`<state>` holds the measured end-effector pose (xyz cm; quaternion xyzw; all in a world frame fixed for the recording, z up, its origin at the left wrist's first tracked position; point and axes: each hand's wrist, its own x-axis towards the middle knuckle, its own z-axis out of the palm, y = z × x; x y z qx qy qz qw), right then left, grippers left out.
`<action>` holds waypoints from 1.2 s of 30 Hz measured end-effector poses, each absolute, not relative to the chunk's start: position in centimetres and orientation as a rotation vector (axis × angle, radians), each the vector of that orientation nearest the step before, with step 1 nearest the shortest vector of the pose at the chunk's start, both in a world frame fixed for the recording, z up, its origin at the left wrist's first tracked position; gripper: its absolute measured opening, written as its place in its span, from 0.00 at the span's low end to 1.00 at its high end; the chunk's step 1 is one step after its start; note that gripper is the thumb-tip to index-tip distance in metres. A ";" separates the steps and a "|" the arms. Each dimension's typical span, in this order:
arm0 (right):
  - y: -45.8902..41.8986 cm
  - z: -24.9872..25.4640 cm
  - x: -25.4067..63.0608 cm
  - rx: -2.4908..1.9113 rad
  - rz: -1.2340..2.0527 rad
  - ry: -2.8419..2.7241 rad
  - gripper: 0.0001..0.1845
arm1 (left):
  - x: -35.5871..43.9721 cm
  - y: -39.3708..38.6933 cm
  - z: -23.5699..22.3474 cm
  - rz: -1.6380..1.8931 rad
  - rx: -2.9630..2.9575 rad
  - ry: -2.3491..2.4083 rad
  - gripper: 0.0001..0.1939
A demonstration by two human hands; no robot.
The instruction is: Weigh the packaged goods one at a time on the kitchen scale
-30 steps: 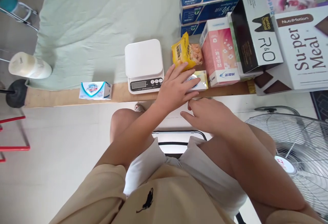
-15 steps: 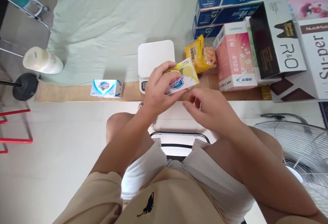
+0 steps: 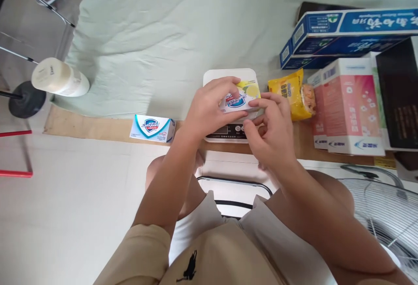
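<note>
A yellow-and-white Safeguard soap box [image 3: 241, 98] is over the platform of the white kitchen scale [image 3: 212, 75]; whether it rests there cannot be told. My left hand [image 3: 212, 106] grips its left end, thumb along the near edge and fingers over the top. At the box's right end, my right hand [image 3: 271, 124] has curled fingers on the corner, with the thumb low by the scale's buttons. Just right of the scale lies a yellow snack packet [image 3: 289, 93]. A white-and-blue Safeguard box [image 3: 153, 128] sits to the left on the table's front edge.
Pink-and-white boxes [image 3: 354, 106], blue toothpaste boxes [image 3: 355, 28] and a black box [image 3: 398, 98] crowd the right side. A cream bottle [image 3: 60, 77] stands at the left end of the cloth-covered table [image 3: 146, 37]. A fan [image 3: 385, 215] is at lower right.
My left hand picked up the yellow-and-white soap box from beside the snack packet and moved it left over the scale. My right hand came up to its right end. The view shifted.
</note>
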<state>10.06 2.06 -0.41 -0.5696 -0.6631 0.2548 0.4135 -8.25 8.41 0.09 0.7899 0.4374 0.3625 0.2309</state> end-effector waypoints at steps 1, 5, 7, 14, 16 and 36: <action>2.3 -0.7 10.1 -1.436 0.625 -1.670 0.15 | -8.2 8.6 0.3 0.972 2.173 1.190 0.14; 2.8 -0.9 10.1 -1.439 0.514 -1.703 0.12 | -8.6 8.1 1.2 1.036 2.155 1.192 0.16; 3.1 -0.4 10.1 -1.403 0.351 -1.721 0.11 | -9.4 7.6 1.5 1.141 2.090 1.248 0.13; 4.5 1.0 9.9 -1.262 0.082 -1.905 0.16 | -13.8 6.2 2.4 1.626 1.728 1.668 0.03; 5.1 0.8 9.8 -1.375 0.211 -1.988 0.22 | -15.1 5.8 3.0 1.604 1.519 1.858 0.05; 6.8 2.6 -2.0 -1.443 0.351 -2.276 0.28 | -23.5 4.7 3.5 1.222 0.500 1.742 0.16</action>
